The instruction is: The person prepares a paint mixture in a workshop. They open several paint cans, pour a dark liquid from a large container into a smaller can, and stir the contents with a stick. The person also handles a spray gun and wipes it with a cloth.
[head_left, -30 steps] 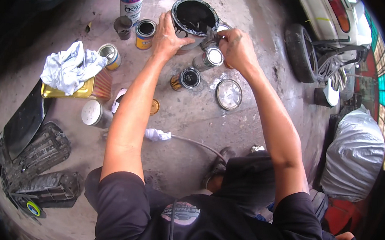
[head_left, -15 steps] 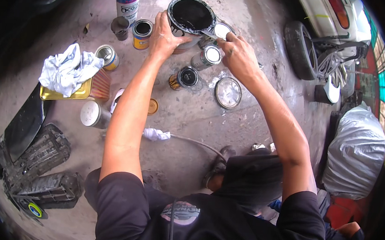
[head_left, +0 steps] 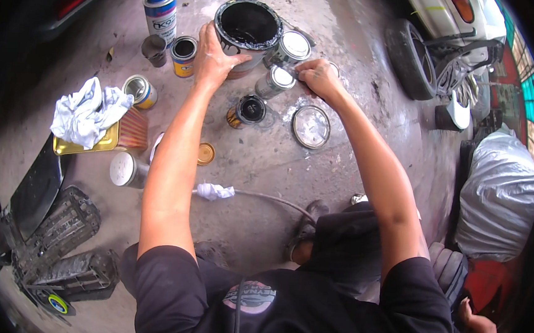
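Note:
My left hand (head_left: 211, 60) is closed on the side of a large open paint can (head_left: 259, 56), thumb across its front. Black paint (head_left: 249, 26) coats the can's inside and rim. To the right, my right hand (head_left: 320, 78) is pinched closed beside a small lidded can (head_left: 275, 82); what its fingers hold is mostly hidden. Behind that stands another can with a white lid (head_left: 294, 46). Nearer me are a small can with a dark top (head_left: 250, 109) and a round metal lid (head_left: 312, 127) lying flat.
Left of the large can stand a blue-capped can (head_left: 161, 12), a dark cup (head_left: 154, 50) and a yellow-labelled can (head_left: 183, 55). White cloth (head_left: 90, 112) rests on a rectangular tin (head_left: 134, 130). A hose (head_left: 271, 198) crosses the floor. A tyre (head_left: 410, 60) lies at far right.
My right hand has drawn away from the large can's rim, down toward the small cans. The flat metal tool seen at the rim no longer shows there. My left hand still grips the can.

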Action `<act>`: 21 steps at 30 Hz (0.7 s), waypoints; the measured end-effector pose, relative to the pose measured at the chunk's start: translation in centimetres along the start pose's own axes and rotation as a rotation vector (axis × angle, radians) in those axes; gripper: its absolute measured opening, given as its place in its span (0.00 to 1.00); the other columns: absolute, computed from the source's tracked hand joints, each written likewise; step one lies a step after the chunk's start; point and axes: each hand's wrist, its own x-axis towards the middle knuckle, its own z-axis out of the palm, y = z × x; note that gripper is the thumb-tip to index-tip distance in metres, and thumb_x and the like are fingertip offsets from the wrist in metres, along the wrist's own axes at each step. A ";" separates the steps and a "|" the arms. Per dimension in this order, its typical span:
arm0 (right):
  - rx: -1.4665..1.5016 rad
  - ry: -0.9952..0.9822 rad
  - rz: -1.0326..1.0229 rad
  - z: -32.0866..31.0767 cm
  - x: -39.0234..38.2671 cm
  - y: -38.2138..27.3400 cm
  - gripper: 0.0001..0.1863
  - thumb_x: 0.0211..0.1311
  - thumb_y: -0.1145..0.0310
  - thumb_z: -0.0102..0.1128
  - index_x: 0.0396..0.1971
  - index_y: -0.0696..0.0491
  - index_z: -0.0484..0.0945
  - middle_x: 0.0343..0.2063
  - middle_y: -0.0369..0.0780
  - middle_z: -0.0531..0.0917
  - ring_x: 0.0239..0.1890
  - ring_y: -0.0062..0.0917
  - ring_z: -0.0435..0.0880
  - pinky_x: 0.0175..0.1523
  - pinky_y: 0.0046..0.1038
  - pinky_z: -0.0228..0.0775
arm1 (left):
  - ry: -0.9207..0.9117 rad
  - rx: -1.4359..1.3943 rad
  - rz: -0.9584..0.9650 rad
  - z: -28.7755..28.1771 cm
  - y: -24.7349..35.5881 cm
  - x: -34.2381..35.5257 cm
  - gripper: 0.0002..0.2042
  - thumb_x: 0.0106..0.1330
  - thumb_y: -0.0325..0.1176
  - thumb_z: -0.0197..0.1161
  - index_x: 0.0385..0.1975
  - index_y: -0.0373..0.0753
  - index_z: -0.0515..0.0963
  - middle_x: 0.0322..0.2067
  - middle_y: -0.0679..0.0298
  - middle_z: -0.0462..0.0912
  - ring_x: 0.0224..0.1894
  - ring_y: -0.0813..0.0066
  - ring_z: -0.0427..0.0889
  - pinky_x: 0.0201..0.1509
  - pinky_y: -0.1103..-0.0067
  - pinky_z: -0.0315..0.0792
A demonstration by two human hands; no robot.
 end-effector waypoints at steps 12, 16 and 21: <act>-0.074 0.065 -0.108 -2.8 1.2 -2.4 0.15 0.58 0.75 0.58 0.42 0.62 0.89 0.19 0.38 0.83 0.15 0.17 0.76 0.19 0.24 0.65 | -0.004 0.009 0.030 0.2 0.2 0.2 0.53 0.38 0.43 0.87 0.65 0.34 0.62 0.59 0.50 0.71 0.62 0.47 0.72 0.64 0.62 0.71; -0.187 0.185 -0.249 -3.4 -0.7 -5.5 0.19 0.54 0.75 0.59 0.46 0.53 0.89 0.33 0.49 0.89 0.34 0.41 0.88 0.44 0.35 0.81 | 0.042 0.012 0.047 0.4 0.1 0.0 0.52 0.39 0.42 0.87 0.65 0.33 0.62 0.59 0.50 0.71 0.62 0.48 0.72 0.64 0.62 0.71; -0.691 0.240 -0.756 1.4 -0.1 -7.4 0.22 0.54 0.79 0.59 0.50 0.54 0.86 0.38 0.46 0.84 0.44 0.44 0.85 0.51 0.42 0.78 | -0.054 0.013 -0.019 -0.1 0.4 0.3 0.54 0.39 0.45 0.87 0.66 0.31 0.60 0.61 0.48 0.69 0.64 0.47 0.71 0.66 0.62 0.70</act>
